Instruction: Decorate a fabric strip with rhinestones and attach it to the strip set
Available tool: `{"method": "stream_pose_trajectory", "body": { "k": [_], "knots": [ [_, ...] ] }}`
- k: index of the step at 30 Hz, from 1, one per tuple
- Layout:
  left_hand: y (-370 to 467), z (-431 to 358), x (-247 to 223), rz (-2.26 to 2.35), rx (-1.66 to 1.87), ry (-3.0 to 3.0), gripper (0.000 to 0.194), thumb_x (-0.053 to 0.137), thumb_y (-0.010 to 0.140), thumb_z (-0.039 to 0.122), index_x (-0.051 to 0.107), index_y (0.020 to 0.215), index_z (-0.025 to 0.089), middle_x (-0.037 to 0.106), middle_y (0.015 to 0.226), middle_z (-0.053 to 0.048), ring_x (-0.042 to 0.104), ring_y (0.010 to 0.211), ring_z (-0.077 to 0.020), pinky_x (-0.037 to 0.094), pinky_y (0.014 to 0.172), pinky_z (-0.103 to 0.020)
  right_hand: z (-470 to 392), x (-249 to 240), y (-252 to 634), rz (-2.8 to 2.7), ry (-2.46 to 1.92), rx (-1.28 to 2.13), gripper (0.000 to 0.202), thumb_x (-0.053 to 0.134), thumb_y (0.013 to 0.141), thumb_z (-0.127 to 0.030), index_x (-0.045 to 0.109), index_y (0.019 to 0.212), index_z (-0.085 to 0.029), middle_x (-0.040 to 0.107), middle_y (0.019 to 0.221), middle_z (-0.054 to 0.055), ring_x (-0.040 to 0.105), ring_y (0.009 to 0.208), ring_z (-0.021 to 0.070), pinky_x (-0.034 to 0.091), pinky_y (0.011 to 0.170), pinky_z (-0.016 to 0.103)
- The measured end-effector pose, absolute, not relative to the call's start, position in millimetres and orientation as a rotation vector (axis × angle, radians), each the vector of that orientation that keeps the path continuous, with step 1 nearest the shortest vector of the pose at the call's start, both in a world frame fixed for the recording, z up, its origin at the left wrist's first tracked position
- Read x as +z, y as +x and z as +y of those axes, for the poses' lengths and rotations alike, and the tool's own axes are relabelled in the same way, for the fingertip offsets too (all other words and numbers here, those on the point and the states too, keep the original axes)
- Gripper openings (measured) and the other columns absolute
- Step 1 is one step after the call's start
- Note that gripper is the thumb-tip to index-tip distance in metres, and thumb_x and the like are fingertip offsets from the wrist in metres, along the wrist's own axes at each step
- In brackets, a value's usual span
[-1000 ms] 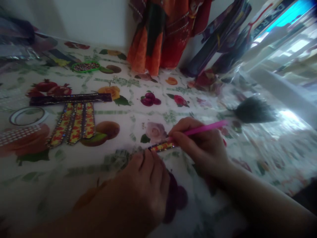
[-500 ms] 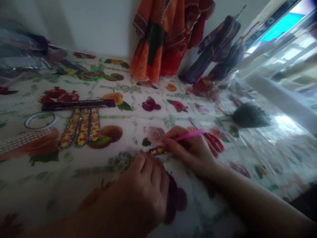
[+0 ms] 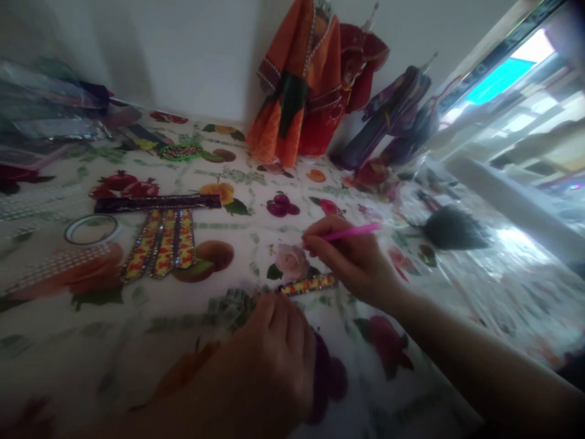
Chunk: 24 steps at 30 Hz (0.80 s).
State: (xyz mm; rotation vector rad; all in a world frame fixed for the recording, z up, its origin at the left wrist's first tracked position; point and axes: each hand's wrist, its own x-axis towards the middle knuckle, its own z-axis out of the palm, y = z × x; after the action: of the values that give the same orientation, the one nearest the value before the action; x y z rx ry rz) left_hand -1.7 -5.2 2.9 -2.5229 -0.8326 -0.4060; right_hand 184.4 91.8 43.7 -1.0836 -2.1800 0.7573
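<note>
My right hand (image 3: 351,256) pinches a slim pink pen-like stick (image 3: 354,231), its tip hidden at my fingertips, just above a printed rose on the tablecloth. Below it lies a short yellow-and-red strip (image 3: 311,284) edged with small shiny stones. My left hand (image 3: 278,353) is closed at the left end of this strip, fingers curled and thumb side mostly hidden. Farther left, several matching strips (image 3: 171,241) hang side by side from a dark purple band (image 3: 158,203). Behind them a green dish (image 3: 181,152) holds tiny beads.
A white tape roll (image 3: 91,230) and a sheet of stone rows (image 3: 59,268) lie at left, near plastic packets (image 3: 55,103). Small dressed figures (image 3: 292,91) stand against the wall. A dark bristly bundle (image 3: 457,228) rests on clear plastic at right.
My right hand has lifted up and away from the strip with the pink stick, uncovering the strip's right part. The red-handled scissors are now hidden behind that hand. The view has shifted slightly.
</note>
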Motion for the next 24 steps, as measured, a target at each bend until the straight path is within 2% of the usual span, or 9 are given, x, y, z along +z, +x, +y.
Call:
{"method": "stream_pose_trajectory", "body": {
  "k": [3,10,18,24],
  "knots": [
    [-0.2,-5.9,1.0,-0.831,-0.438,-2.477,0.033,0.046,0.085,0.016,0.070,0.106,0.007,0.073,0.101,-0.018,0.067,0.090,-0.0294,0.050,0.077,-0.042,106.4,35.7,177.5,-2.179,-1.115,0.705,0.012,0.056,0.096,-0.028,0.062,0.091,-0.019,0.061,0.081,0.000,0.056,0.072,0.0123,0.045,0.064,0.027],
    [0.4,0.2,7.9,-0.782,-0.511,-2.521,0.032,0.045,0.084,0.017,0.074,0.095,0.008,0.075,0.094,-0.017,0.068,0.077,-0.0288,0.050,0.066,-0.042,122.5,25.5,166.8,-2.122,-1.114,0.758,0.017,0.054,0.098,-0.033,0.060,0.090,-0.019,0.062,0.079,0.001,0.059,0.073,0.0137,0.045,0.064,0.028],
    [3.0,0.8,-1.4,-0.786,-0.583,-2.487,0.029,0.048,0.083,0.019,0.073,0.094,0.007,0.074,0.092,-0.018,0.067,0.078,-0.0309,0.048,0.068,-0.044,135.5,16.2,164.5,-2.127,-1.106,0.738,0.016,0.055,0.097,-0.028,0.062,0.086,-0.018,0.062,0.079,0.000,0.055,0.066,0.0111,0.042,0.059,0.028],
    [3.1,0.4,-1.9,-0.797,-0.546,-2.501,0.027,0.050,0.083,0.020,0.072,0.092,0.007,0.074,0.089,-0.018,0.066,0.077,-0.0305,0.047,0.068,-0.044,127.9,23.3,155.3,-2.162,-1.092,0.721,0.016,0.053,0.098,-0.028,0.061,0.090,-0.017,0.062,0.081,0.001,0.057,0.073,0.0125,0.045,0.067,0.028]
  ]
}}
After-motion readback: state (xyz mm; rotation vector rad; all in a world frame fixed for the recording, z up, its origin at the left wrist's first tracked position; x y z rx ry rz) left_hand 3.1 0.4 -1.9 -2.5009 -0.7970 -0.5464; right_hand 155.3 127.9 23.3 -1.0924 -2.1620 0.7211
